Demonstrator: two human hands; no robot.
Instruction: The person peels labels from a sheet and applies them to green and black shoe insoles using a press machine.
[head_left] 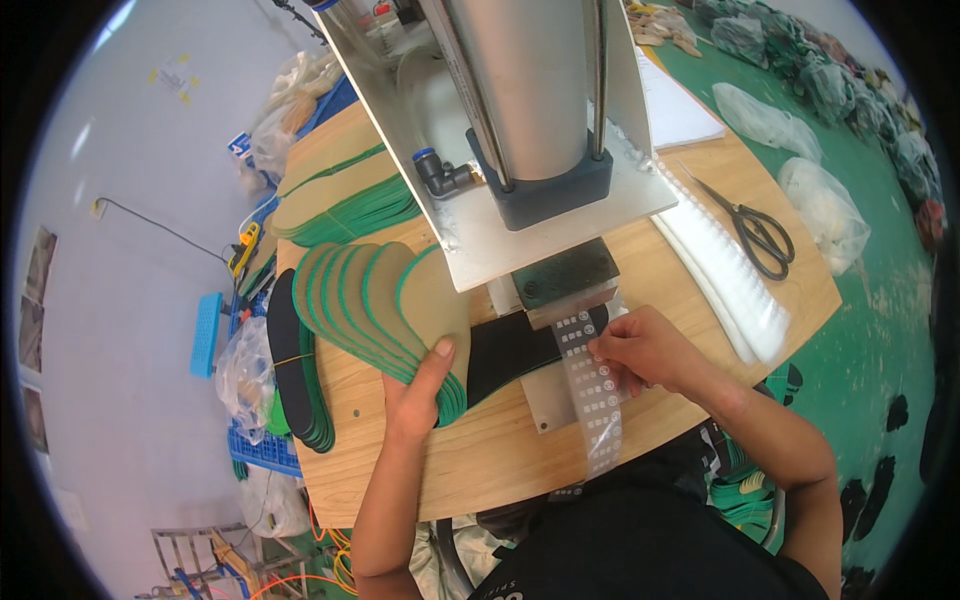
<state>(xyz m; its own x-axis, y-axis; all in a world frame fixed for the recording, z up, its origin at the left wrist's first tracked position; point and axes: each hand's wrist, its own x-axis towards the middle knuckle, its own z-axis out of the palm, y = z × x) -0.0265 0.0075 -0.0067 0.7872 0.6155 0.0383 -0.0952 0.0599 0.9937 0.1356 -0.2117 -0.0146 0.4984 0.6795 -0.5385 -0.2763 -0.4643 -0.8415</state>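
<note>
My left hand (415,395) is closed round a fanned stack of tan insoles (350,300) with green edges, its thumb on top. A black insole (510,352) reaches from beside that stack to under the dark block (567,275) of an upright press, above a metal plate (545,402). My right hand (655,350) pinches a clear film strip (600,425) with rows of white printed marks. The strip lies across the black insole's far end and hangs toward me over the table's front edge. Where the insole's tip meets the strip is partly hidden.
The press's cylinder (525,90) rises over the wooden table (370,480). More insoles (345,215) lie back left, and a banded black bundle (295,360) lies left. At right are a white film stack (720,270), black scissors (760,235) and paper (680,105). Plastic bags (825,210) lie on the floor.
</note>
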